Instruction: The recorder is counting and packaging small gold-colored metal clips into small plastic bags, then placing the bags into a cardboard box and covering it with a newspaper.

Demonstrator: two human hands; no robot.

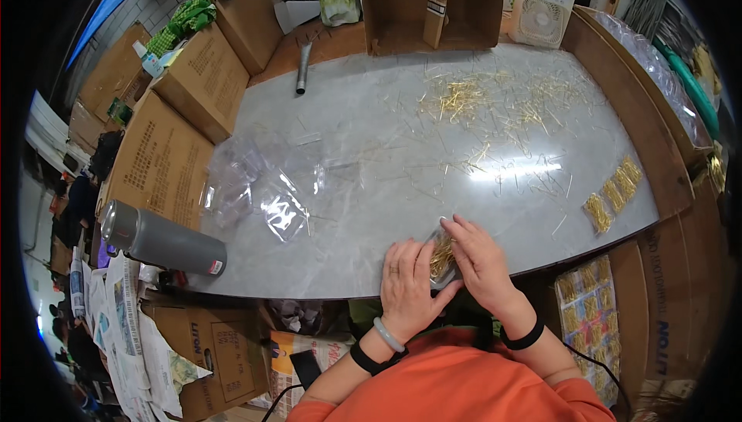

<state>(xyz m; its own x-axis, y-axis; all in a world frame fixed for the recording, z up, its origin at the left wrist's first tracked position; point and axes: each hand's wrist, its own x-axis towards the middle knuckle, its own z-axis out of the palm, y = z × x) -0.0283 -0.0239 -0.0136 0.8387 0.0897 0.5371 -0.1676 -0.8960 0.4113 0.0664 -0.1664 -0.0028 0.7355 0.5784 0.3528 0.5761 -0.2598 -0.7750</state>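
Observation:
At the near edge of the table, a small clear plastic pack (442,258) full of gold wire pieces sits between my hands. My left hand (410,267) presses against its left side, with the fingers close together and the thumb near its lower edge. From the right, my right hand (481,256) grips the pack, its fingertips over the top corner. Farther off lies a loose heap of gold wire hooks (461,100), with more scattered around it. Several empty clear plastic packs (282,209) are piled at the left. Filled packs (617,190) lie in a row at the right.
A grey bottle (166,240) lies at the left edge beside cardboard boxes (158,163). An open carton (433,16) and a white fan (542,11) stand at the back. Cardboard strips (638,97) wall the right side. Below it, filled packs (591,306) are stacked in a box.

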